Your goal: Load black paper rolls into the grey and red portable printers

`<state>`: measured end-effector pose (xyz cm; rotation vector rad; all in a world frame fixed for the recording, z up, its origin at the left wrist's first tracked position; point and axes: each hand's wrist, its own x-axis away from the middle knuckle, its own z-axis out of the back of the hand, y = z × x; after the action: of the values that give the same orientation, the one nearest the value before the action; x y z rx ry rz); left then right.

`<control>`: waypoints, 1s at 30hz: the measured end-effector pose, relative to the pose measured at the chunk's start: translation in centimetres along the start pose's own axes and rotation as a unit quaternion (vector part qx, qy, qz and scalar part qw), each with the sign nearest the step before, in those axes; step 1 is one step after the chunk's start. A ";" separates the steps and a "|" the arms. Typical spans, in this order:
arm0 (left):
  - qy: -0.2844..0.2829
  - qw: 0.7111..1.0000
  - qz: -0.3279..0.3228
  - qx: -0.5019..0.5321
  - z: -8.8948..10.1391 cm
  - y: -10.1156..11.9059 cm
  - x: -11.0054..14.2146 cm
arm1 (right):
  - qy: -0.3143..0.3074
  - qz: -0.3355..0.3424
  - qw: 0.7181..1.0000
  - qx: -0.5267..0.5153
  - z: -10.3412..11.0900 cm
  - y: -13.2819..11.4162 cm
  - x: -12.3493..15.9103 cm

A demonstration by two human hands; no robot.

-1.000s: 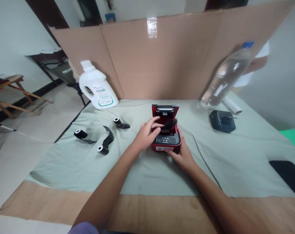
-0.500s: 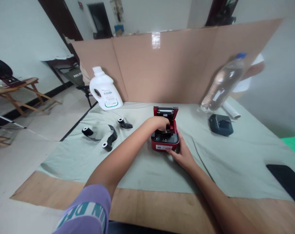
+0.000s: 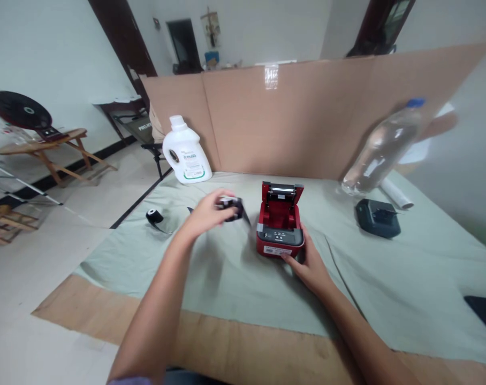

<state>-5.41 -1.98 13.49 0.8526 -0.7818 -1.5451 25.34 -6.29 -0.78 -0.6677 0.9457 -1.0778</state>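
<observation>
A person's left hand [image 3: 206, 216] closes its thumb and fingers around a small black roll [image 3: 232, 208], blurred in the grip, as a narrow dark strip [image 3: 247, 215] trails from it toward the right hand's side. The right hand [image 3: 312, 264] holds a compact red-and-black plastic printer [image 3: 280, 235], its fingers against the near right side and its thumb at the front lower edge beside a white label [image 3: 277, 250]. The printer sits between the two hands, its lid [image 3: 282, 192] raised and its red compartment [image 3: 279, 216] facing up.

Left of the left hand lies another black roll with a white core [image 3: 154, 216], a loose dark tail curling from it. Beyond that hand, a white plastic jug with a handle [image 3: 187, 155] stands before a tall brown cardboard panel [image 3: 275, 128]. Past the right hand, farther right, rest a dark boxy device [image 3: 377, 218], a white tube [image 3: 396, 193] and a leaning clear bottle with a blue cap [image 3: 387, 149]. A thin dark cord [image 3: 343, 272] runs just right of the right hand, across pale green cloth [image 3: 235, 289] covering the wooden counter [image 3: 235, 342], whose bare edge shows nearer than both hands.
</observation>
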 end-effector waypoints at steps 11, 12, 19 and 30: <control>0.300 0.860 0.155 -0.382 10.4 -12.9 3.4 | 0.014 -0.001 1.000 0.000 0.0 0.0 -0.2; 0.281 0.859 0.147 -0.402 9.7 -13.2 3.4 | 0.013 -0.002 1.000 0.001 0.0 -0.1 -0.2; 0.311 0.811 0.100 -0.484 5.6 -15.6 4.5 | 0.016 -0.014 1.000 -0.001 0.0 -0.7 -0.2; 0.355 0.843 0.070 -0.397 5.1 -13.9 8.9 | 0.008 -0.016 1.000 -0.003 0.1 -0.4 -0.2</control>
<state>-17.58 -8.83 3.40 0.6258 0.3395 -1.1167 25.20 -6.21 -0.31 -0.6812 0.9551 -1.1115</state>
